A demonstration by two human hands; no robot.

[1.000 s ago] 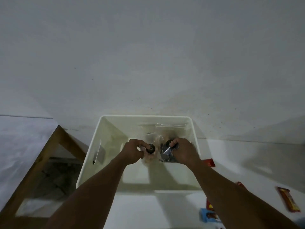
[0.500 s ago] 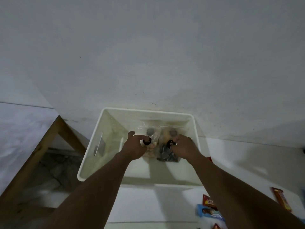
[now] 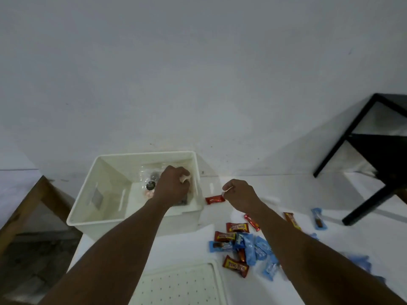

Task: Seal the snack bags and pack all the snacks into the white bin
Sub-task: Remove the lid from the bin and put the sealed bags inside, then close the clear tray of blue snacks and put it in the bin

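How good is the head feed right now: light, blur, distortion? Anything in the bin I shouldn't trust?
Head view: dim, flat light, soft throughout; the wide-angle lens stretches the frame edges; clear bags in the white bin are low-contrast and partly behind the left hand; blue wrappers at far right are smeared; the image is too soft to judge what the left hand or the right hand grips.
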